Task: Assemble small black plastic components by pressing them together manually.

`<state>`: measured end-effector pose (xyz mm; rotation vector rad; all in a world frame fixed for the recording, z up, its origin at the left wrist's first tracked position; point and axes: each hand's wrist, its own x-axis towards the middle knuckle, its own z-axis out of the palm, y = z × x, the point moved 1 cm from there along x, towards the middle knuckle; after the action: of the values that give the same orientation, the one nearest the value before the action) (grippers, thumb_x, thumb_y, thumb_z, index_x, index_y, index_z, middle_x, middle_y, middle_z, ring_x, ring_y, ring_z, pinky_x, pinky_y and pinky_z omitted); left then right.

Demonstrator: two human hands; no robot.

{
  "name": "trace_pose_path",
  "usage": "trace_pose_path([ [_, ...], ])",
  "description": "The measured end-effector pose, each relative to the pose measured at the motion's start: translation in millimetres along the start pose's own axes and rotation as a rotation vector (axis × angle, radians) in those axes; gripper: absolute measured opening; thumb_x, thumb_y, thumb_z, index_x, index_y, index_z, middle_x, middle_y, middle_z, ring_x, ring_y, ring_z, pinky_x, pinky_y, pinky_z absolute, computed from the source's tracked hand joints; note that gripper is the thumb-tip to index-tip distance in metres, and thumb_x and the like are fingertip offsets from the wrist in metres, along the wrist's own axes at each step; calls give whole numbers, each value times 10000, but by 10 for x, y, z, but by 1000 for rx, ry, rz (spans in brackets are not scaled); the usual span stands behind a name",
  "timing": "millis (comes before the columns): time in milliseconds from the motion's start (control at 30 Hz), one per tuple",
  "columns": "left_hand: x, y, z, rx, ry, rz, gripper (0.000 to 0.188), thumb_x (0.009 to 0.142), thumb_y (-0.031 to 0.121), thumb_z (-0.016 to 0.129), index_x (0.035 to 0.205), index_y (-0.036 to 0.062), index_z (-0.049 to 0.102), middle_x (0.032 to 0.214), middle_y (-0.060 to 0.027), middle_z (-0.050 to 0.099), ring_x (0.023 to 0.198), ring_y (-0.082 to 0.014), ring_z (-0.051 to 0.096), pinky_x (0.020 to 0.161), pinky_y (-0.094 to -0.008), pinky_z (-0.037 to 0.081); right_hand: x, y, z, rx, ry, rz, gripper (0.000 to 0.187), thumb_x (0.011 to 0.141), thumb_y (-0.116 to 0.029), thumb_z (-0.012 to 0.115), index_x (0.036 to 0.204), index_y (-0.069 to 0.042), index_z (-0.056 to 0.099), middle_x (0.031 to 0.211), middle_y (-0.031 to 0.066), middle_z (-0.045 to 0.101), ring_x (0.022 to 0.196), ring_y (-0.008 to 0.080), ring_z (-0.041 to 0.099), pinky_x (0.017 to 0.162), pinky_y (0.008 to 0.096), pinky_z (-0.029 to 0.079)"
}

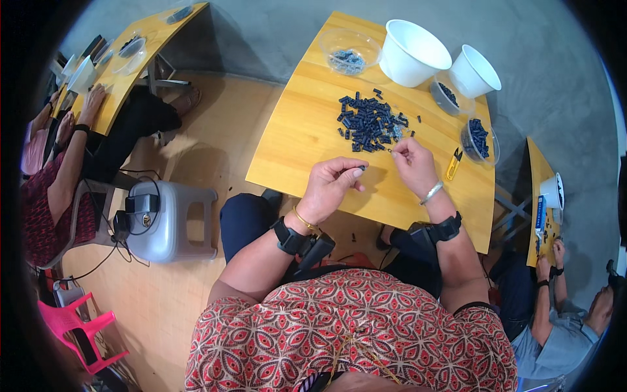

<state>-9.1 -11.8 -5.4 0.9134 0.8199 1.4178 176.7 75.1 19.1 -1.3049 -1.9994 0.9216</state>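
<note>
My left hand (335, 185) is closed in a pinch over the near edge of the wooden table (294, 144), with a small black plastic piece (362, 168) between thumb and forefinger. To its right, my right hand (414, 164) pinches a tiny part (390, 150) too small to name. Just beyond both hands lies a loose pile of black plastic pieces (369, 121). Small clear or silvery bits (397, 132) are mixed in at the pile's right side. Yellow thread snips (454, 164) rest on the table to the right of my right hand.
At the table's back stand a clear bowl of silvery parts (346, 61), two white tubs (416, 53) and clear bowls of black pieces (479, 138). A grey stool (171, 222) with cables and a pink stool (81, 330) are on the left. Other people work at tables on both sides.
</note>
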Motion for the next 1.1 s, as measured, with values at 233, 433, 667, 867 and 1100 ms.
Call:
trace_pose_path([
  [233, -1, 13, -15, -67, -27, -36, 165, 859, 21, 564, 1007, -25, 620, 869, -62, 636, 703, -115, 604, 670, -225, 493, -197, -345, 27, 478, -206, -95, 71, 850, -7, 550, 920, -7, 539, 817, -12, 559, 731, 60, 526, 658, 197, 438],
  [433, 5, -4, -9, -60, -32, -44, 161, 854, 8, 567, 1003, -24, 621, 864, -66, 636, 706, -116, 605, 676, -227, 496, -224, -363, 102, 557, -258, -66, 78, 847, -9, 552, 924, -11, 553, 808, -10, 559, 733, 61, 519, 665, 209, 451],
  [667, 7, -9, -24, -29, -41, -33, 150, 856, 8, 565, 989, -22, 627, 859, -67, 637, 708, -112, 604, 676, -230, 497, -208, -349, 158, 524, -261, -86, 59, 837, 12, 547, 886, -20, 548, 788, -18, 552, 714, 54, 503, 651, 197, 434],
  [867, 12, -27, -42, -48, -41, -42, 146, 854, 2, 564, 982, -25, 630, 869, -77, 645, 705, -115, 609, 673, -232, 500, -246, -393, 196, 509, -233, -92, 70, 815, 39, 555, 852, -20, 546, 771, -17, 545, 705, 54, 497, 641, 201, 428],
  [1100, -6, -33, -33, 19, -51, -46, 132, 848, -6, 567, 957, -32, 637, 868, -87, 649, 709, -134, 625, 662, -242, 510, -258, -434, 195, 406, -219, -141, 76, 801, 54, 561, 811, -20, 547, 743, -3, 545, 688, 59, 492, 619, 205, 413],
])
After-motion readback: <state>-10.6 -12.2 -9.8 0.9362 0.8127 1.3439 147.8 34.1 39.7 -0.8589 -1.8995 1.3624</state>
